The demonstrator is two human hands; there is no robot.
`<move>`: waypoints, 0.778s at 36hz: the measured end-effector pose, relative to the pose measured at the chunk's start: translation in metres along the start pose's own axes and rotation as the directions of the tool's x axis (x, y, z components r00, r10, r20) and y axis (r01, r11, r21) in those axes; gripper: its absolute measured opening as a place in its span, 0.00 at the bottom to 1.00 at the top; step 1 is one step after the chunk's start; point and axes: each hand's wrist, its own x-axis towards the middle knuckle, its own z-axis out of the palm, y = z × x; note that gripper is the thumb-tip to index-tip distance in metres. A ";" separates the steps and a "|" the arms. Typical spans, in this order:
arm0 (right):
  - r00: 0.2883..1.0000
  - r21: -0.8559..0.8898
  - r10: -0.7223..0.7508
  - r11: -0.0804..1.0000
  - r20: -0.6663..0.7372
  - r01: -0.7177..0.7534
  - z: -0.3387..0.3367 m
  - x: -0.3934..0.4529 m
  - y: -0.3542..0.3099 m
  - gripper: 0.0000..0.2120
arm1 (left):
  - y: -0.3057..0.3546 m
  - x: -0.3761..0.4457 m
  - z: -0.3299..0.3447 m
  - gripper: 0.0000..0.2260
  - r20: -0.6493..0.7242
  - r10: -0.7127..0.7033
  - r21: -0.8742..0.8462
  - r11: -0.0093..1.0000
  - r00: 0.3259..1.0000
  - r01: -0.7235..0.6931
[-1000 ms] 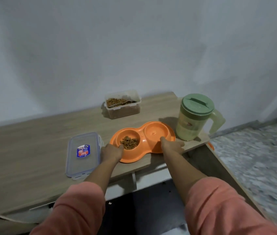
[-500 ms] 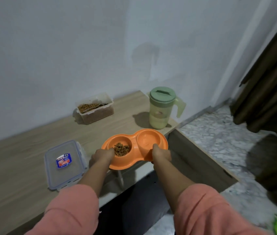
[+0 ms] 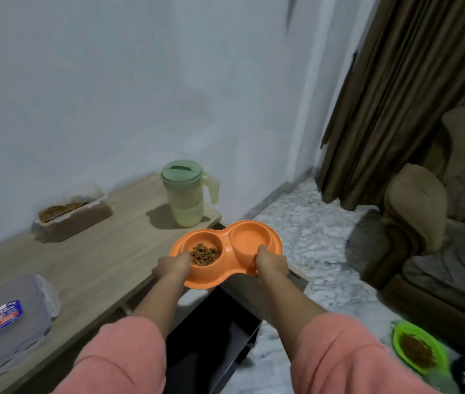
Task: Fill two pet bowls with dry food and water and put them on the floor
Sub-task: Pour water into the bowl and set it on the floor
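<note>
Two pink sleeves reach forward. The left hand and the right hand each grip an end of the orange double bowl, fingers curled round its rim, holding it in the air at the corner of the wooden surface. Its left cup holds kibble; what the right cup holds I cannot tell. On the surface to the left lies a clear lid whose blue-and-red label is too blurred to read. Farther back stand an open tub of kibble and a green-lidded pitcher by the white wall. A green bowl with kibble sits on the marble floor, near a brown sofa and curtain.
</note>
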 end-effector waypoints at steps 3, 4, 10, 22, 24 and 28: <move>1.000 0.024 0.006 1.000 -0.008 -0.005 -0.036 0.021 -0.012 0.29 | 0.011 -0.023 0.034 0.25 0.033 0.038 -0.023 0.999 0.999 -0.037; 1.000 0.034 0.009 0.999 -0.008 -0.009 -0.037 0.023 -0.014 0.29 | 0.012 -0.025 0.033 0.27 0.034 0.039 -0.029 0.999 0.999 -0.038; 1.000 0.054 -0.024 0.998 -0.010 0.024 -0.109 0.074 -0.045 0.27 | 0.029 -0.075 0.110 0.24 0.063 0.042 -0.143 0.989 0.997 -0.033; 0.993 0.002 -0.082 0.997 0.086 0.082 -0.158 0.135 -0.086 0.25 | 0.052 -0.126 0.203 0.33 0.059 -0.043 -0.486 0.872 0.997 0.066; 0.991 0.002 -0.077 0.997 0.109 0.077 -0.157 0.143 -0.093 0.25 | 0.060 -0.125 0.211 0.34 0.052 -0.086 -0.515 0.851 0.995 0.100; 0.990 0.001 -0.058 0.998 0.127 0.058 -0.152 0.158 -0.109 0.26 | 0.077 -0.112 0.222 0.32 0.029 -0.107 -0.534 0.839 0.994 0.105</move>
